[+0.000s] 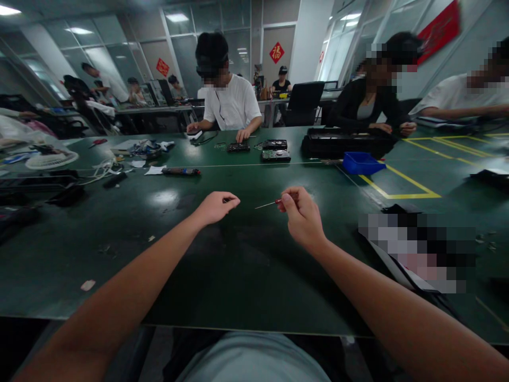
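Note:
My right hand (304,217) grips a thin screwdriver (265,205) by its red handle, most of which the fingers cover. The bare metal shaft points left, towards my other hand. Across a short gap, my left hand (218,207) is held above the table with thumb and fingertips pressed together. Whatever those fingertips might hold is hidden or too small to make out. Both hands hover over the dark green tabletop (238,281), apart from each other.
Beyond my hands lie several hard drives (275,155), a blue bin (362,163) and a dark electric screwdriver (181,171). To the left are cables (107,168) and a white fan-like part (51,159). A blurred flat object (413,260) lies right. Co-workers sit opposite.

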A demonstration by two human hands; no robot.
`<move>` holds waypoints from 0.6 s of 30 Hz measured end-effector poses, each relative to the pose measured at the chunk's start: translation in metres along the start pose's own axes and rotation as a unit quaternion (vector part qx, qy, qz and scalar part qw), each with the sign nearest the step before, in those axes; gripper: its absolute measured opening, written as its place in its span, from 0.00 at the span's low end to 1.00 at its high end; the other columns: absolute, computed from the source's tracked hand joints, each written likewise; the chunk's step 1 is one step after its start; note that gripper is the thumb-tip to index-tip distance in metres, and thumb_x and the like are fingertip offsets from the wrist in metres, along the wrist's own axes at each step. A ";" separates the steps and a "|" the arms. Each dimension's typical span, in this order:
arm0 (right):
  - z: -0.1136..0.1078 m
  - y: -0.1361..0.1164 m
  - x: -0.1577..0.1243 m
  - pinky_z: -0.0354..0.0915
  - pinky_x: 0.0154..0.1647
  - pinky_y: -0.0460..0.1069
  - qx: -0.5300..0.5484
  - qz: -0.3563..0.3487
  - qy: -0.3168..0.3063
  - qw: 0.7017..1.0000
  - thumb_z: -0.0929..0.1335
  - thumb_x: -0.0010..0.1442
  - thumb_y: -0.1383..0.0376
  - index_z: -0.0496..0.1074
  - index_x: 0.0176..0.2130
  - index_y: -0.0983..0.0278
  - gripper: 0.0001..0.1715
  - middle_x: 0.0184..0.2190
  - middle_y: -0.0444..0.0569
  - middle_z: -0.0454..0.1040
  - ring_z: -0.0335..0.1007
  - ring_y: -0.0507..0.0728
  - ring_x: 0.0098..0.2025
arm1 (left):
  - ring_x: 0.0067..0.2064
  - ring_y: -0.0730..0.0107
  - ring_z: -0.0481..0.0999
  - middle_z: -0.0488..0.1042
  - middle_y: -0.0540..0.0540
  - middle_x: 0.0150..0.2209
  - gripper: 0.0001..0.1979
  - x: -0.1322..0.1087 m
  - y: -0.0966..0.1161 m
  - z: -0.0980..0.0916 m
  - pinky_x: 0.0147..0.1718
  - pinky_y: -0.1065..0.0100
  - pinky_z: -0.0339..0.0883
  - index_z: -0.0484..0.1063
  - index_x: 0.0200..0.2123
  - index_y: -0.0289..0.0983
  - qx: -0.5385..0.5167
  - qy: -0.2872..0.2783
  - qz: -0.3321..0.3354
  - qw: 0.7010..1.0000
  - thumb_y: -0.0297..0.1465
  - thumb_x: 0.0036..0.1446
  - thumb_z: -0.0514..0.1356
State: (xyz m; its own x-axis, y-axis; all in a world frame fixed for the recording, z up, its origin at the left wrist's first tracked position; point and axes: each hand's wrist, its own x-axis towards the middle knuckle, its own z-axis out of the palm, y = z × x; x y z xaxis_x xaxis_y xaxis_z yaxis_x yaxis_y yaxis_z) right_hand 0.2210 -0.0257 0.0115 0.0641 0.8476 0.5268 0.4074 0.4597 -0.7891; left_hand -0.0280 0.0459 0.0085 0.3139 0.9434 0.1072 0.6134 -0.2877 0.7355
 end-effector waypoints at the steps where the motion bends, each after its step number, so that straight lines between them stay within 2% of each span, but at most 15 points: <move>1: 0.000 0.001 0.000 0.66 0.36 0.52 0.000 0.002 -0.002 1.000 0.62 0.68 0.59 0.67 0.40 0.60 0.08 0.30 0.45 0.75 0.73 0.55 0.33 | 0.27 0.69 0.72 0.78 0.42 0.33 0.14 0.000 -0.005 -0.011 0.27 0.68 0.63 0.80 0.39 0.36 -0.061 0.030 -0.035 0.997 0.41 0.58 0.62; 4: 0.001 0.001 0.000 0.67 0.37 0.52 0.011 0.008 -0.010 1.000 0.62 0.68 0.59 0.67 0.40 0.60 0.08 0.31 0.46 0.75 0.73 0.55 0.33 | 0.23 0.75 0.66 0.72 0.47 0.28 0.17 -0.007 -0.021 -0.045 0.21 0.73 0.57 0.77 0.38 0.34 -0.227 0.108 -0.105 0.962 0.40 0.49 0.70; 7: 0.002 0.001 0.000 0.67 0.37 0.52 0.018 0.011 -0.013 1.000 0.62 0.68 0.58 0.67 0.40 0.59 0.08 0.31 0.46 0.75 0.72 0.56 0.33 | 0.23 0.77 0.65 0.68 0.51 0.26 0.20 -0.022 -0.035 -0.076 0.20 0.75 0.55 0.73 0.37 0.34 -0.316 0.168 -0.140 0.923 0.35 0.42 0.74; 9: 0.002 0.001 0.000 0.67 0.37 0.52 0.014 0.014 -0.016 1.000 0.62 0.68 0.58 0.67 0.40 0.59 0.09 0.30 0.46 0.75 0.72 0.56 0.33 | 0.24 0.77 0.66 0.68 0.51 0.28 0.17 -0.035 -0.043 -0.094 0.19 0.75 0.56 0.70 0.35 0.34 -0.357 0.213 -0.158 0.896 0.32 0.45 0.72; 12: 0.002 0.001 0.001 0.67 0.37 0.52 0.011 0.021 -0.022 0.999 0.62 0.68 0.58 0.67 0.40 0.59 0.09 0.30 0.46 0.75 0.72 0.56 0.33 | 0.25 0.77 0.66 0.68 0.52 0.29 0.09 -0.058 -0.054 -0.119 0.20 0.75 0.58 0.67 0.34 0.34 -0.390 0.247 -0.182 0.868 0.30 0.54 0.65; 18: 0.002 0.003 0.001 0.67 0.37 0.53 0.020 0.039 -0.029 0.999 0.62 0.68 0.58 0.67 0.40 0.60 0.09 0.32 0.47 0.75 0.72 0.56 0.34 | 0.25 0.77 0.65 0.68 0.53 0.27 0.02 -0.101 -0.071 -0.167 0.23 0.74 0.61 0.70 0.35 0.35 -0.359 0.362 -0.226 0.830 0.27 0.57 0.59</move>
State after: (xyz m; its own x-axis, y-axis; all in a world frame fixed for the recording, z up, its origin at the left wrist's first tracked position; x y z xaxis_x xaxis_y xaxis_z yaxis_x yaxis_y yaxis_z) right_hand 0.2201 -0.0226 0.0092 0.0411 0.8942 0.4457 0.3662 0.4015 -0.8395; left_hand -0.2244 -0.0014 0.0567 -0.5083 0.8547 -0.1055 -0.1226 0.0494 0.9912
